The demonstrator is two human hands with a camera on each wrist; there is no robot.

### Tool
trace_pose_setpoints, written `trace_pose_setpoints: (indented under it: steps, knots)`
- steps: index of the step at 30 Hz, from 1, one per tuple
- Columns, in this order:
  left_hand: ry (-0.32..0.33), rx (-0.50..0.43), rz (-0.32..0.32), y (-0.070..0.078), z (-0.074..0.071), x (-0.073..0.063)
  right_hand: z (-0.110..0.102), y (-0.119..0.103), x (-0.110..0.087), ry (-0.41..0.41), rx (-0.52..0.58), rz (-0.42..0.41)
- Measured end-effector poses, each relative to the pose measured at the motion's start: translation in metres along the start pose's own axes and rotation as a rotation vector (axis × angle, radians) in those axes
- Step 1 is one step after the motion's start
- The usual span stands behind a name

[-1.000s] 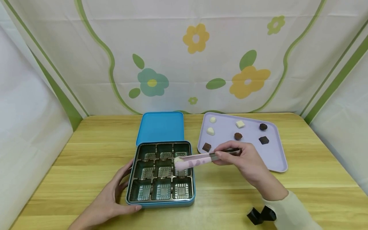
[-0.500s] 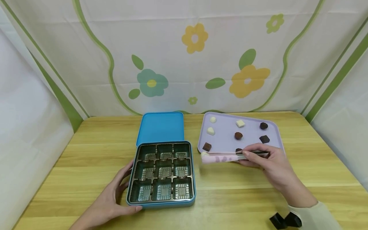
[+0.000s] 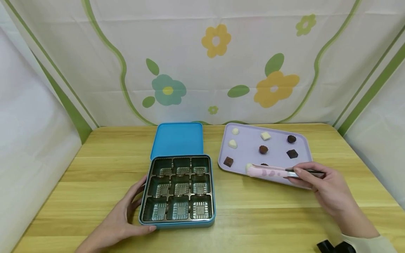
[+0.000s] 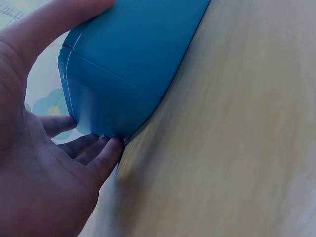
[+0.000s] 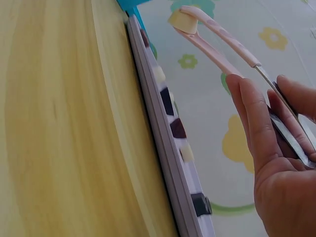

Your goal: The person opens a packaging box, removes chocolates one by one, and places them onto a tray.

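My right hand [image 3: 332, 188] grips a pair of small tongs [image 3: 269, 171] with pink, paw-like tips over the front of the lilac tray [image 3: 275, 161]. Between the tips sits a cream-coloured chocolate [image 5: 183, 22], plain in the right wrist view. My left hand [image 3: 121, 214] holds the near left corner of a blue tin box [image 3: 209, 222]. Its thumb lies along the front, and its fingertips [image 4: 112, 147] press the side wall. A dark insert [image 3: 181, 189] with rows of square compartments fills the tin; no chocolates show in them.
On the tray lie several chocolates, among them a white square [image 3: 265, 136], a brown round one [image 3: 263, 149] and a dark diamond [image 3: 292, 154]. A blue lid [image 3: 177, 138] lies behind the tin. A flowered cloth [image 3: 196, 63] hangs behind the wooden table [image 3: 246, 221].
My right hand has moved right from above the tin to the tray's front edge, carrying the tongs and the cream-coloured chocolate. The left hand and the tin have stayed in place.
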State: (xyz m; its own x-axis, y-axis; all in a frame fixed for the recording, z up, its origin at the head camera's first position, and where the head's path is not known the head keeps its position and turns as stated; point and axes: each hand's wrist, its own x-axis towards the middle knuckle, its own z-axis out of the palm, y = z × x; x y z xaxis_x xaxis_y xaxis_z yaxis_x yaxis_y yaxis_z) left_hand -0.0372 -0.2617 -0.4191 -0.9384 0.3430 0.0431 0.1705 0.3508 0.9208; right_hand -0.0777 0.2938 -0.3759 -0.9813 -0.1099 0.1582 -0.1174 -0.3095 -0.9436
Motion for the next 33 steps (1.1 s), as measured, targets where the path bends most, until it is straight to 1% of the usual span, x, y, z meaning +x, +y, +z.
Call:
trace_pose_setpoints:
  steps: [3, 5, 9, 11, 14, 17, 19, 22, 25, 29, 33]
  knots:
    - [0.002, 0.000, 0.004, 0.000, 0.000, 0.000, -0.012, -0.003, -0.002, 0.010, 0.056, -0.009]
    - [0.002, 0.005, 0.003, 0.000, 0.000, 0.000, -0.022, -0.004, -0.005, 0.021, 0.075, -0.020]
    - [-0.001, 0.010, -0.006, 0.000, 0.000, -0.001, -0.045, -0.006, -0.012, 0.055, 0.119, -0.051]
    - [-0.003, 0.007, -0.004, 0.001, -0.001, 0.000, -0.057, -0.007, -0.015, 0.069, 0.164, -0.066]
    - [-0.006, 0.001, 0.000, 0.001, 0.000, 0.000, -0.074, -0.008, -0.019, 0.070, 0.226, -0.084]
    - [-0.009, -0.001, -0.003, 0.001, -0.001, 0.000, -0.088, -0.009, -0.021, 0.072, 0.247, -0.105]
    - [-0.008, -0.003, -0.016, 0.001, -0.001, 0.000, -0.096, -0.011, -0.023, 0.083, 0.243, -0.108]
    - [-0.006, -0.002, -0.039, 0.001, -0.001, 0.000, -0.105, -0.015, -0.026, 0.126, 0.245, -0.090]
    - [-0.007, 0.000, -0.033, 0.001, -0.001, -0.001, -0.112, -0.020, -0.028, 0.161, 0.220, -0.062]
    - [-0.011, 0.000, -0.013, 0.001, -0.001, -0.001, -0.118, -0.024, -0.031, 0.193, 0.133, -0.032]
    - [-0.011, -0.004, -0.018, 0.000, -0.001, -0.001, -0.124, -0.027, -0.033, 0.193, 0.044, -0.015]
